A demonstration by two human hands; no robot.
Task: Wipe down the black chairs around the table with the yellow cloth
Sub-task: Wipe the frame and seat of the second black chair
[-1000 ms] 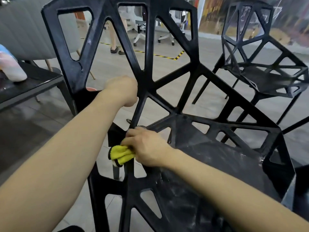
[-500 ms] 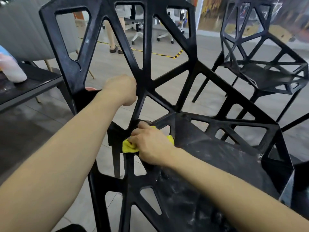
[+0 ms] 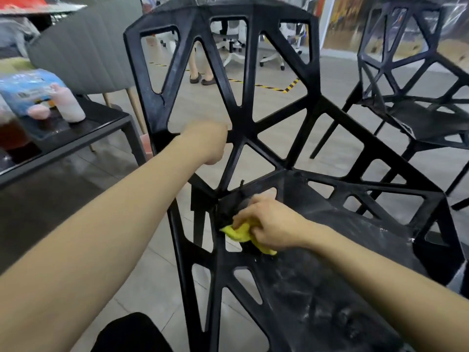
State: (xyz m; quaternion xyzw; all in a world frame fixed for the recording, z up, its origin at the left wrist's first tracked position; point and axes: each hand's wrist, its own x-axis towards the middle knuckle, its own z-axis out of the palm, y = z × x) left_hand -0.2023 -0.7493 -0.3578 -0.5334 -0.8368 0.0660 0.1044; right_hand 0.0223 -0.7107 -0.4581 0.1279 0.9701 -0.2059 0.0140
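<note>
Since a moment ago, the right hand (image 3: 272, 224) has been sliding the yellow cloth (image 3: 241, 233) back toward the seat's left edge, and the view has shifted right. The curled fingers are pressing the bunched cloth onto the near black chair (image 3: 314, 288) at the seat's rear left corner; its long axis is running left to right, tip pointing left. Farther up, the left hand (image 3: 208, 142) is gripping a backrest strut, fingers wrapped behind it. Beyond, a second black chair (image 3: 416, 118) is standing right, a black table (image 3: 83, 133) left.
</note>
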